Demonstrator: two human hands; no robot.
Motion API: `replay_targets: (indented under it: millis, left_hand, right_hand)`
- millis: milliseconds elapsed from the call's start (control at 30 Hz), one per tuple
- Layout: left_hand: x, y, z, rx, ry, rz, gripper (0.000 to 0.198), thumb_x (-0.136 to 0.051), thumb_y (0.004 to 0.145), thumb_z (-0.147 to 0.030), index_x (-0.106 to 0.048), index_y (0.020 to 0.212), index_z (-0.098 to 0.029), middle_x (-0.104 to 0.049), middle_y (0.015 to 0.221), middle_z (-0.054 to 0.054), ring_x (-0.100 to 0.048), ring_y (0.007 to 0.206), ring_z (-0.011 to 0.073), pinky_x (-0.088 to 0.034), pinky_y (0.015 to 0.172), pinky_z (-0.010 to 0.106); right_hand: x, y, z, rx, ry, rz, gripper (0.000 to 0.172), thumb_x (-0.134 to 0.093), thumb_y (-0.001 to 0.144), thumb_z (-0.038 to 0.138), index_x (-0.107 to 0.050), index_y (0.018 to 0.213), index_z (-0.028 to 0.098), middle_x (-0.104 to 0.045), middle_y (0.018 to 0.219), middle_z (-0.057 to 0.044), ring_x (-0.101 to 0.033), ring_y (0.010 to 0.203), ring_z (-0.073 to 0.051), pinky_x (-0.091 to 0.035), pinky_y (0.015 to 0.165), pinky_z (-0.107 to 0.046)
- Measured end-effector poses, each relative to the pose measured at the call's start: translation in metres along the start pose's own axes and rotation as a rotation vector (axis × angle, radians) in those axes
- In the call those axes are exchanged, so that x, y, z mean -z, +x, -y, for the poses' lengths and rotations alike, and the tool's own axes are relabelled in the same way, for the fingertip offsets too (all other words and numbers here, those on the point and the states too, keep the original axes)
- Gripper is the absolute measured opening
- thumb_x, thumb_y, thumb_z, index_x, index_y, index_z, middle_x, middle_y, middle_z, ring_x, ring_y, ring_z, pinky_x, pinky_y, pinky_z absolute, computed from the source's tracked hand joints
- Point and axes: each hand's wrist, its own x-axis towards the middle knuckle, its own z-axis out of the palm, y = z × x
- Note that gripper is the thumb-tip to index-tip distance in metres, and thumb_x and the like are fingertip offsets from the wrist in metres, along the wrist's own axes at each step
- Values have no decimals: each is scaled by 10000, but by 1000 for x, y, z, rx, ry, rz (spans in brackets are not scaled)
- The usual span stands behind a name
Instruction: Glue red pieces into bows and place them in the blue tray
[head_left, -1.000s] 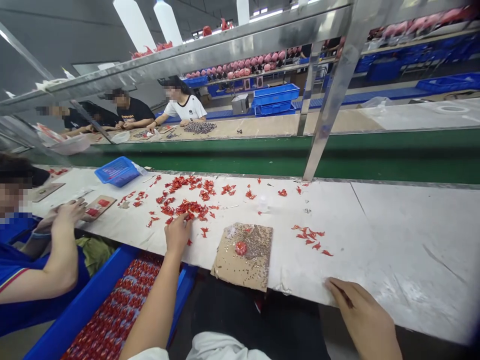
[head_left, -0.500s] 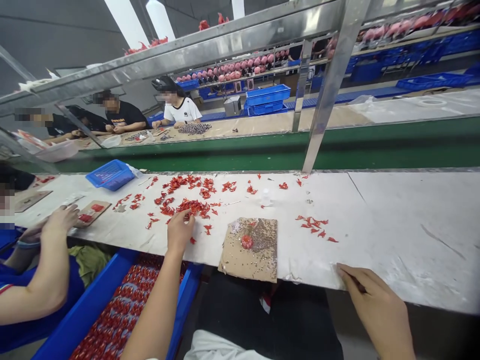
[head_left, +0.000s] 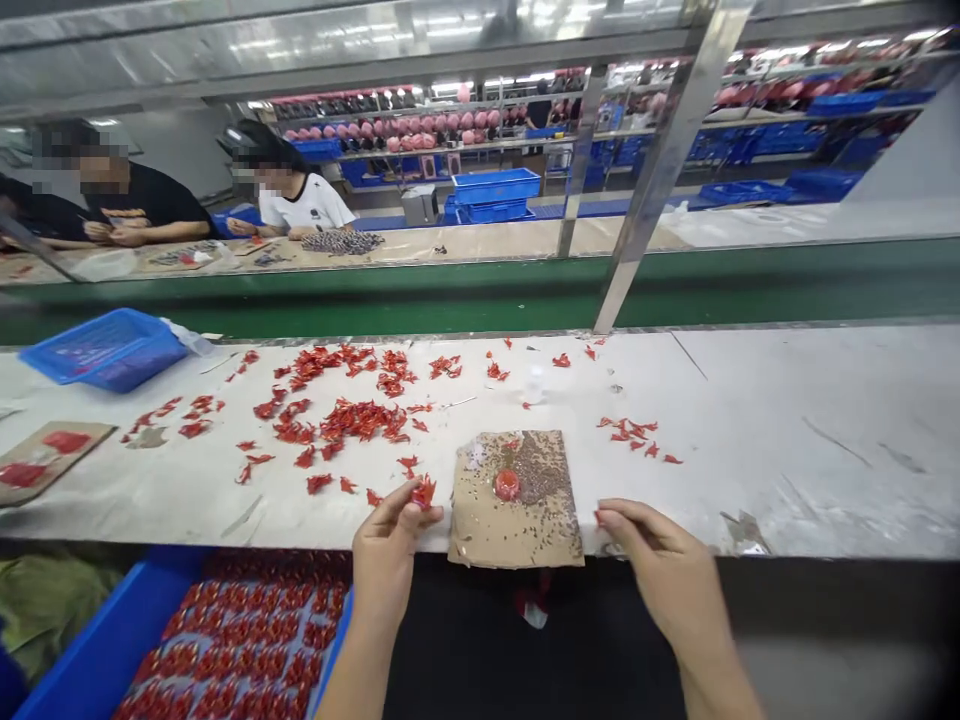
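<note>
My left hand [head_left: 390, 535] pinches a small red piece with pointed tips [head_left: 424, 492] between thumb and fingertips, just left of a cardboard square [head_left: 487, 535]. On the other side of the cardboard, my right hand [head_left: 660, 555] is closed, with a tiny red bit [head_left: 599, 517] showing at its fingertips; its kind is too small to make out. A round, shiny red blob [head_left: 507, 485] sits on the cardboard among scattered small dark specks. Beyond my left hand lies a pile of similar red pointed pieces [head_left: 364, 420].
Several loose red pieces [head_left: 630, 430] lie right of the cardboard. A blue basket [head_left: 112, 345] stands at the far left. Below the table edge is a blue crate [head_left: 90, 650] with rows of red pieces. A metal post [head_left: 637, 210] rises behind the table; co-workers sit across the green strip [head_left: 420, 310].
My left hand has come from the red pile towards the cardboard with a red piece in it. My right hand has moved left, closer to the cardboard. The view has shifted.
</note>
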Motion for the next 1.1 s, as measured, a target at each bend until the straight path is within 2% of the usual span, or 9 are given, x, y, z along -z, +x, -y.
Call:
replay_targets:
  millis: [100,167,267,400,567,933,1100]
  left_hand:
    - [1,5,12,-23,-7,34,490,-910,694,-419,-782,1110,-193,-783,932,72,-751,801,194,-617,829,294]
    - [0,10,14,-25,-20,37,465,-915,690,-392,-790,1098,-207,-782,1002,68,-747,820,185,-616,824,280]
    - [-2,15,11,22,-39,34,457,-922,682,-372,-796,1093,-214,-782,963,55,-727,791,148,-604,781,226]
    - [1,17,9,48,-42,93,472,-929,672,-370,-800,1098,-213,-784,940,63,-715,779,137,-589,786,213]
    - [7,16,13,40,-51,140,458,-925,681,-372,-804,1099,-229,-785,940,66,-713,767,141,-582,776,224]
    - [7,12,8,58,-43,170,472,-938,651,-398,-811,1069,-221,-789,967,74,-724,777,161,-587,792,251]
    - [6,6,3,100,-54,174,487,-935,659,-396,-804,1086,-201,-784,887,71,-722,772,159,-589,797,251]
  right_hand:
    - [-31,3,37,160,6,217,235,-638,951,460,-758,933,258,-740,968,-31,-677,899,-220,-517,804,-318]
    - [-47,8,54,225,-9,281,194,-620,969,388,-745,902,256,-695,928,-24,-649,850,-198,-500,765,-305]
    - [-65,18,64,261,-38,305,151,-634,958,333,-750,901,256,-652,920,-20,-624,825,-186,-490,752,-305]
    - [-80,27,60,295,-100,293,146,-635,955,322,-763,921,261,-631,910,-21,-607,836,-194,-477,762,-320]
    - [-87,29,54,320,-134,275,177,-625,965,342,-756,898,244,-634,887,-28,-579,781,-194,-463,735,-333]
    - [-90,21,51,302,-86,232,211,-628,969,404,-744,915,236,-693,979,-54,-617,844,-216,-491,764,-352]
    - [-90,18,47,326,-78,206,223,-638,966,419,-749,922,231,-675,939,-50,-601,793,-201,-491,735,-343]
